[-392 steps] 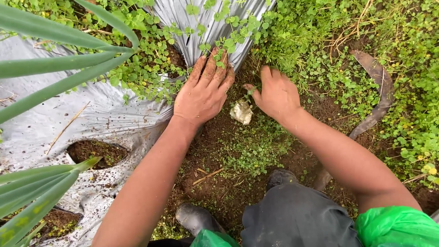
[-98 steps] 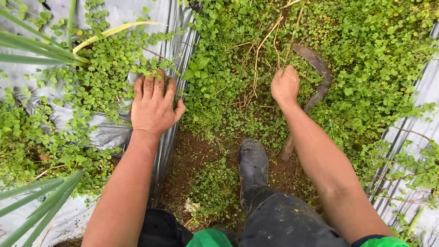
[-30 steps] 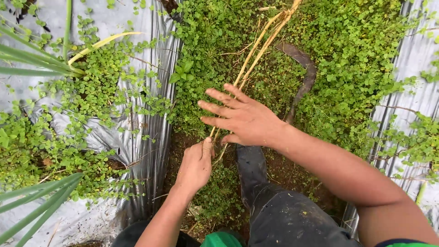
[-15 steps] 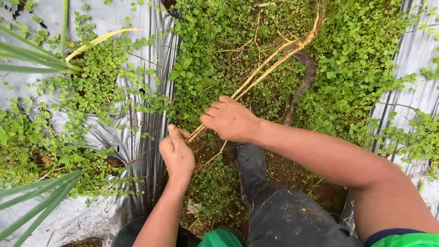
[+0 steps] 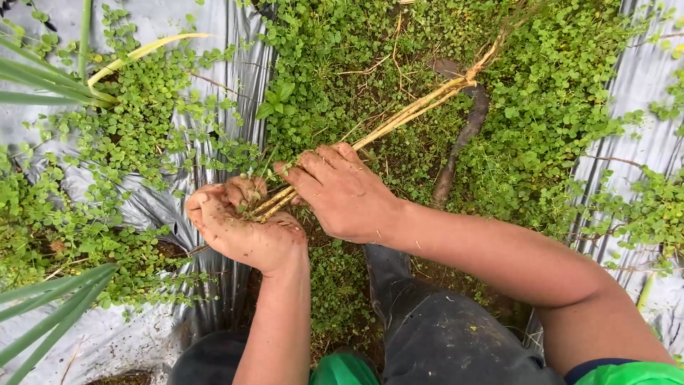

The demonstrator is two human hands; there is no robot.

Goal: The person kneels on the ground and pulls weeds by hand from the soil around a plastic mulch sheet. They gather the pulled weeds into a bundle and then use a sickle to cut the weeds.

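A bundle of long, pale yellow dry stalks (image 5: 406,114) slants from the upper right down to my hands at the middle of the view. My left hand (image 5: 239,224), soiled and palm up, cups the lower ends of the stalks with its fingers curled. My right hand (image 5: 342,189) lies over the same stalks just to the right, fingers wrapped around them. Both hands hover above the weedy furrow, next to the edge of the grey plastic mulch (image 5: 214,114).
Low green weeds (image 5: 548,93) cover the furrow and creep over the mulch. A curved dark blade (image 5: 467,128) lies on the ground beyond my right hand. Long green leaves (image 5: 43,71) reach in from the left. My dark boot and trouser leg (image 5: 427,321) stand below.
Both hands have shifted left and down with the stalks. The left hand has turned palm up under the stalk ends, and the bundle now lies flatter.
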